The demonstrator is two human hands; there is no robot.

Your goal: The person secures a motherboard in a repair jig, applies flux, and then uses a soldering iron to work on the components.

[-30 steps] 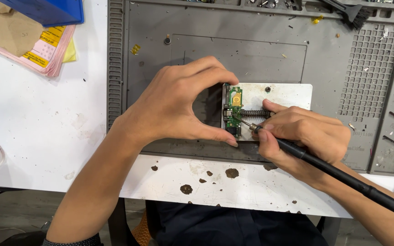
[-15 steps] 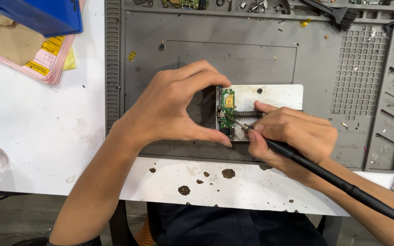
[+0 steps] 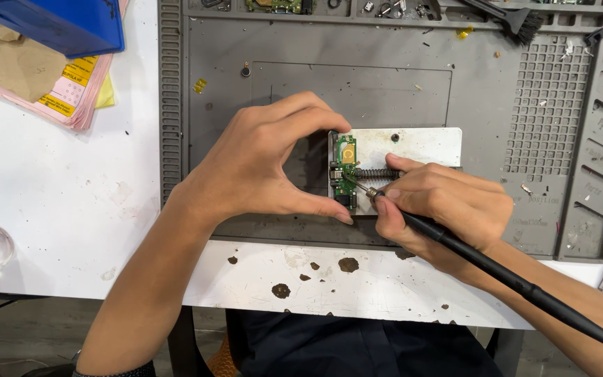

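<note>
Green and narrow, one small circuit board (image 3: 345, 171) is sitting clamped at the left end of a white metal holder plate (image 3: 423, 143), its long axis running away from the person, toward the far edge of the grey work mat (image 3: 246, 105). A coiled spring (image 3: 378, 172) on the plate is lying crosswise, at right angles to the board.

The left hand (image 3: 266, 164) is arching over the mat, forefinger curled to the board's far end and thumb stretched to its near end, so the board is being pinched lengthwise between the two; the other fingers are folded out of sight. The right hand (image 3: 448, 206) is closed round one black soldering iron (image 3: 469, 251) in a pen grip, fingertips bunched close behind the tip. The iron is pointing left and slightly away, its metal tip touching the lower half of the board, its black handle trailing off toward the lower right corner.

Along the mat's far rim, shallow compartments are holding small parts: another green board (image 3: 273, 5), some metal bits too small to tell, and one black brush (image 3: 514, 19). A blue plastic bin (image 3: 57, 24) is standing at the far left on a stack of pink and yellow papers (image 3: 71, 98); what it holds is hidden.
</note>
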